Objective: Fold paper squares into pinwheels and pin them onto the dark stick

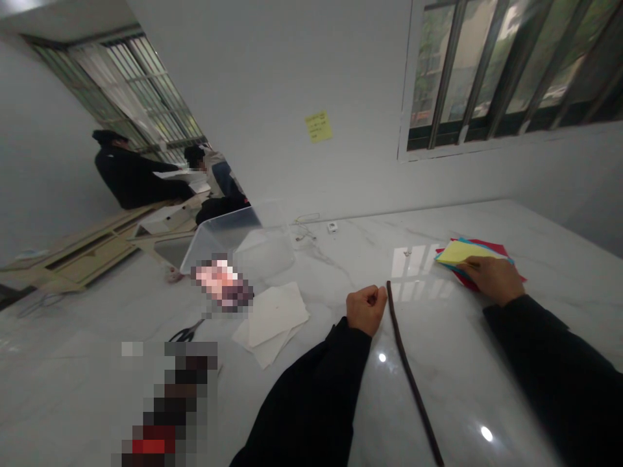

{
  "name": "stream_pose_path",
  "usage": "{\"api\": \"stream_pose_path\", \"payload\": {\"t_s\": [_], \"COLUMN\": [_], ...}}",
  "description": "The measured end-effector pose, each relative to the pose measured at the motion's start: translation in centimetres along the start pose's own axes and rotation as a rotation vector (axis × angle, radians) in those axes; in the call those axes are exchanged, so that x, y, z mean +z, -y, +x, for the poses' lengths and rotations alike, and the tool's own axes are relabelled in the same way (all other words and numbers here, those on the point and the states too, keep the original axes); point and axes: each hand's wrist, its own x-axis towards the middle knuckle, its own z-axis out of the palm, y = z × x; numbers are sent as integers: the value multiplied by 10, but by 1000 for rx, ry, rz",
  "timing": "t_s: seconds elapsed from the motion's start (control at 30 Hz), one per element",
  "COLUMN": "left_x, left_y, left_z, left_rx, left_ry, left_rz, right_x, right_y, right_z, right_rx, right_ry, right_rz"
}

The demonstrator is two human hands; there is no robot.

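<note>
My right hand [495,277] is closed on a loose stack of coloured paper, with its fingers at the left part of the top yellow sheet [462,251]. Blue and red sheets [501,248] stick out unevenly beneath it. My left hand [366,310] rests on the table in a loose fist, and nothing shows inside it. Just right of that fist lies the upper end of a long, thin, dark brown stick [407,370]. It bends slightly and runs down past the bottom edge of the view, between my forearms.
White sheets of paper [277,314] lie left of my left arm, near black-handled scissors [183,334]. Behind them stands a clear plastic bin [219,237]. A small white cube [332,227] sits by the wall. Two people [131,172] are at the back left. Two items are pixelated.
</note>
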Motion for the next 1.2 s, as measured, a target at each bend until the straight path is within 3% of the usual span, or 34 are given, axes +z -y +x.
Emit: {"api": "stream_pose_path", "payload": {"t_s": [0.23, 0.53, 0.63, 0.7, 0.77, 0.83, 0.9, 0.97, 1.1, 1.2], "left_x": [0, 1, 1, 1, 1, 0, 0, -1, 1, 4], "left_y": [0, 2, 2, 1, -1, -3, -5, -5, -3, 1], "left_z": [0, 0, 0, 0, 1, 1, 1, 1, 2, 2], "left_rx": [-1, 6, 8, 7, 5, -5, -20, -27, -38, -81], "left_ry": [2, -2, -7, -8, -15, -22, -23, -22, -17, 51], "left_rz": [-8, 7, -12, -27, -46, -75, -113, -146, -206, -310], "right_x": [-1, 1, -10, -21, -29, -33, -31, -25, -9, -5], "right_y": [-1, -3, 3, 12, 24, 38, 53, 68, 97, 116], "right_z": [-3, -4, -7, -8, -10, -12, -15, -19, -34, -47], "right_rx": [-6, -20, 46, 101, 173, 250, 276, 247, 205, 159], "right_ry": [79, 67, -50, -229, -408, -456, -361, -200, 116, 337], "right_rz": [37, 59, 100, 181, 386, 748, 1170, 1443, 1610, 1682]}}
